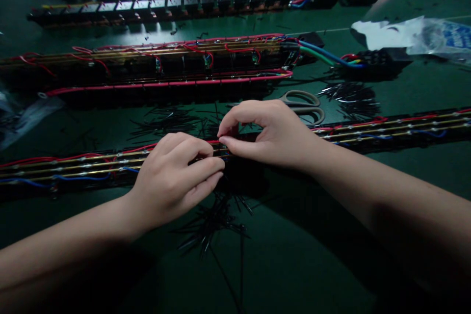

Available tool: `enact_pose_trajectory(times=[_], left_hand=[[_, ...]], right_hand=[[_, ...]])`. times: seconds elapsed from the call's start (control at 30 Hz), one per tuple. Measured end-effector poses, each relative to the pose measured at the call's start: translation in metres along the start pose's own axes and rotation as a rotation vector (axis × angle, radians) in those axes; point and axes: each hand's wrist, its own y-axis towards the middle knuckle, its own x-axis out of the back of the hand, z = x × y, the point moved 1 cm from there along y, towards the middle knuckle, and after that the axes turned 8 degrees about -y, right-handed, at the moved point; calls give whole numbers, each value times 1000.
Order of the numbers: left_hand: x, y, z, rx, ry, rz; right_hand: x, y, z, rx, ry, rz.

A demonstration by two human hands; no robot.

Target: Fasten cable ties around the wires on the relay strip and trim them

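The long, narrow black assembly with parallel brass-coloured rods lies across the near part of the dark green counter, running from the left edge of the view to the right edge. Red wires run along its far side; blue wires lie along its near side.

Both hands are positioned at the middle of this assembly. The left hand rests with fingers curled, thumb and forefinger tips at the rods; whether it grips anything cannot be determined. The right hand is placed just beside it, thumb and forefinger tips brought close together above the rods; whether a small part is pinched between them cannot be determined.

Grey-handled scissors lie directly behind the right hand. Thin black strips are heaped in three places: a near pile in front of the hands, a left rear pile behind the left hand, and a right rear pile beside the scissors.

Farther back lies a second black assembly with brass-coloured rods and red wires; a blue and green cable bundle leads from its right end. Black strips carrying rows of square black blocks lie beyond. A clear plastic bag with blue print lies at the right.
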Motion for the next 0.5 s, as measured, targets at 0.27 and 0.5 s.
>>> enact_pose_trajectory(times=[0.27, 0.5], left_hand=[[0, 2, -2, 68, -47, -34], [1, 4, -2, 92, -77, -43]], right_hand=[[1, 0, 1, -16, 121, 2], [3, 0, 2, 5, 170, 23]])
